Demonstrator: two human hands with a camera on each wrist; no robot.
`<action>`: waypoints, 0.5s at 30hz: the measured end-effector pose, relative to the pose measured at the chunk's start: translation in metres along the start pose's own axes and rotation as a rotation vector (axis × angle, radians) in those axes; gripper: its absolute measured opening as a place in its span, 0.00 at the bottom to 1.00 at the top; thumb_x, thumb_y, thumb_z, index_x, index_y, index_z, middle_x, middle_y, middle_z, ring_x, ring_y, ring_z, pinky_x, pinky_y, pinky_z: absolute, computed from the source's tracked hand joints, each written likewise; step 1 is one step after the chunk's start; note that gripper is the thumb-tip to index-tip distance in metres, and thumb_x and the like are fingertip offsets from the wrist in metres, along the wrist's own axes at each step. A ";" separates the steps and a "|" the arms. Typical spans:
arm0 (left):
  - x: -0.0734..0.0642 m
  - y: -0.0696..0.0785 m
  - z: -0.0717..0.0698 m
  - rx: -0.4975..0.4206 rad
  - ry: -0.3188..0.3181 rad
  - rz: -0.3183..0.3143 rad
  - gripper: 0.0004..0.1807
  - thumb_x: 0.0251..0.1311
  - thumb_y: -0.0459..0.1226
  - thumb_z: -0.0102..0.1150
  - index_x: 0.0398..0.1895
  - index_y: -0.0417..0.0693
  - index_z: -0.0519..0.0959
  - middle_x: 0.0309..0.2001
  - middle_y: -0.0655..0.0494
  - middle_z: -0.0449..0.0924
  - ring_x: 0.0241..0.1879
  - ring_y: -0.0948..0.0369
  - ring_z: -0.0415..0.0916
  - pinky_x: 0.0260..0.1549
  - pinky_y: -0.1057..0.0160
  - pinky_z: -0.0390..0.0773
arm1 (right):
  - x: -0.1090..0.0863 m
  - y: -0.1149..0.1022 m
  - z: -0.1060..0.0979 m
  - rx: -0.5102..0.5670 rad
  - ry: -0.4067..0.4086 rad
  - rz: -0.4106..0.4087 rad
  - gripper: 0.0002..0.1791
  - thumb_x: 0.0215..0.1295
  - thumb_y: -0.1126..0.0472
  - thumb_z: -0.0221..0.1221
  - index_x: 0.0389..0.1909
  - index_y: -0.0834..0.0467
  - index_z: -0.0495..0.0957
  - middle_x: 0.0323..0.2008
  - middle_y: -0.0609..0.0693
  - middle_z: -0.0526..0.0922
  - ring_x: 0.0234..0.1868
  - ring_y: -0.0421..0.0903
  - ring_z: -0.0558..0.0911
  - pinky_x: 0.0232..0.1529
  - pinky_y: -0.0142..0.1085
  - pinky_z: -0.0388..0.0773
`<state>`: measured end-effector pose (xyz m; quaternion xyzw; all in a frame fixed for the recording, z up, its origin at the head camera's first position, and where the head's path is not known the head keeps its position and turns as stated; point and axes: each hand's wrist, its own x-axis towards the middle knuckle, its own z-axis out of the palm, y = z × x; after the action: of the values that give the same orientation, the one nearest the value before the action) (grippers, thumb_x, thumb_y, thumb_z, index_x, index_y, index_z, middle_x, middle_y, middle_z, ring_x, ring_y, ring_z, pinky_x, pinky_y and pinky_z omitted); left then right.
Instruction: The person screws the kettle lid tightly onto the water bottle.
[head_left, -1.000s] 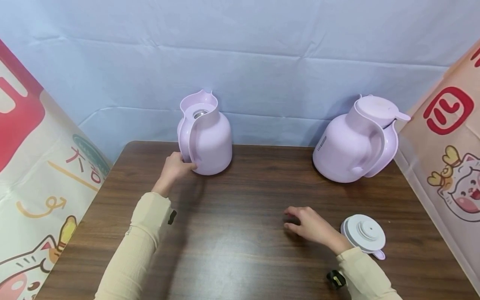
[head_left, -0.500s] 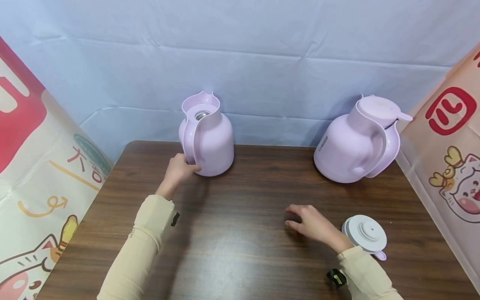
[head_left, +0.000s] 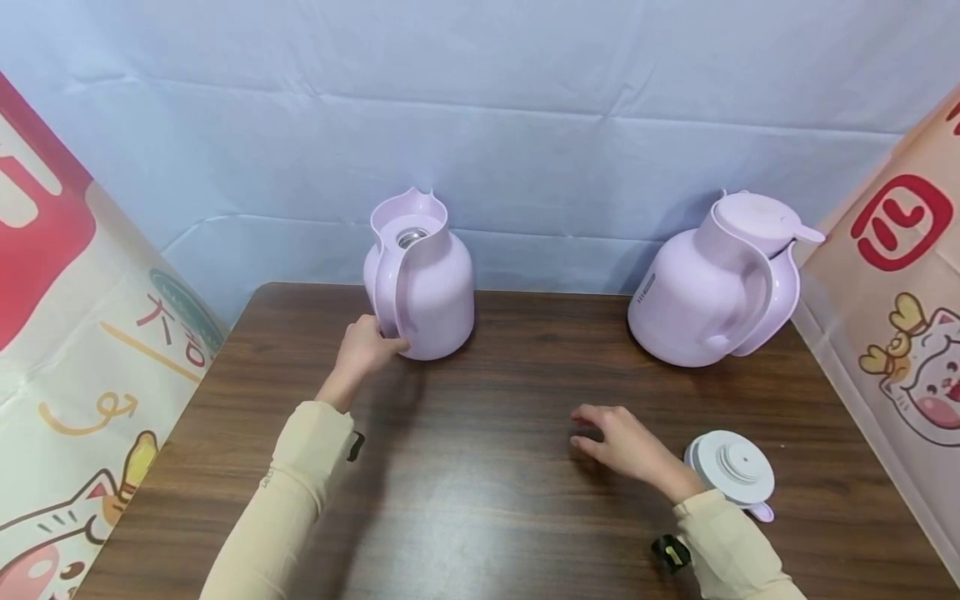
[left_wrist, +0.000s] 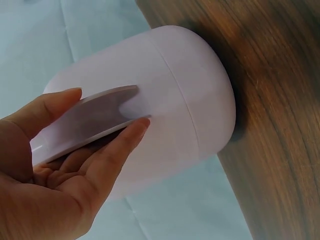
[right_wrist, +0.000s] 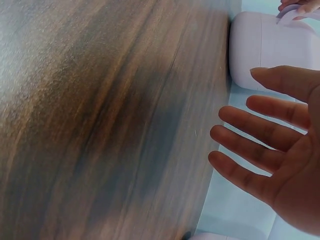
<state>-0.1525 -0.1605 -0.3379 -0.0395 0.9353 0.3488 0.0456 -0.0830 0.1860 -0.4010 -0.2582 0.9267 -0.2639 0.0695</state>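
the open jug (head_left: pixel 442 300), left of the lidded jug (head_left: pixel 678 296), is best held level, its handle (left_wrist: pixel 95 117) gripped by the left hand (head_left: pixel 363 346); the right hand (head_left: pixel 621 442), fingers apart, can be used for steadying.

2 jugs stand upright on the table (head_left: pixel 480 392), near its rear edge and well apart. Left jug (head_left: pixel 442 296): left of centre, handle (head_left: pixel 386 292) on the near left side; left hand (head_left: pixel 365 343) around the lower part of that handle. Right jug (head_left: pixel 678 296): toward the right rear corner, fitted lid (head_left: pixel 757 218) on top. Loose lid (head_left: pixel 731 467): on the table, in front of the right jug. Right hand (head_left: pixel 624 442): over the table, left of the loose lid, in front of and between the 2 jugs. Backdrop (head_left: pixel 480 108) behind the table; left panel (head_left: pixel 52 375) beyond the left edge, right panel (head_left: pixel 862 325) beyond the right edge
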 end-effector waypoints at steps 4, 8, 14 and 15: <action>-0.004 0.002 0.003 0.008 0.013 0.012 0.10 0.44 0.37 0.58 0.23 0.36 0.75 0.22 0.49 0.74 0.25 0.55 0.65 0.25 0.60 0.67 | 0.001 0.000 0.000 0.008 0.011 0.007 0.14 0.55 0.65 0.61 0.41 0.67 0.76 0.38 0.58 0.81 0.41 0.53 0.80 0.39 0.44 0.75; -0.007 0.004 0.005 0.026 0.029 0.034 0.09 0.43 0.37 0.58 0.19 0.37 0.74 0.20 0.49 0.73 0.24 0.55 0.64 0.23 0.60 0.67 | 0.001 -0.001 -0.001 0.018 0.011 0.013 0.14 0.55 0.65 0.61 0.42 0.68 0.76 0.39 0.59 0.81 0.41 0.53 0.80 0.39 0.44 0.75; -0.012 0.009 0.008 0.026 0.036 0.051 0.10 0.42 0.37 0.58 0.16 0.39 0.72 0.19 0.49 0.72 0.23 0.54 0.64 0.23 0.59 0.66 | 0.002 -0.001 0.000 0.023 0.018 0.010 0.15 0.55 0.65 0.61 0.42 0.68 0.76 0.39 0.60 0.81 0.41 0.53 0.80 0.39 0.45 0.75; -0.012 0.010 0.008 0.024 0.035 0.052 0.10 0.42 0.36 0.58 0.15 0.39 0.71 0.19 0.49 0.71 0.23 0.54 0.64 0.23 0.60 0.66 | 0.003 0.000 0.001 0.021 0.022 0.008 0.15 0.55 0.65 0.61 0.42 0.68 0.76 0.39 0.60 0.81 0.41 0.53 0.80 0.39 0.45 0.75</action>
<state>-0.1408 -0.1473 -0.3366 -0.0205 0.9408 0.3378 0.0206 -0.0850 0.1843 -0.4014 -0.2507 0.9257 -0.2762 0.0634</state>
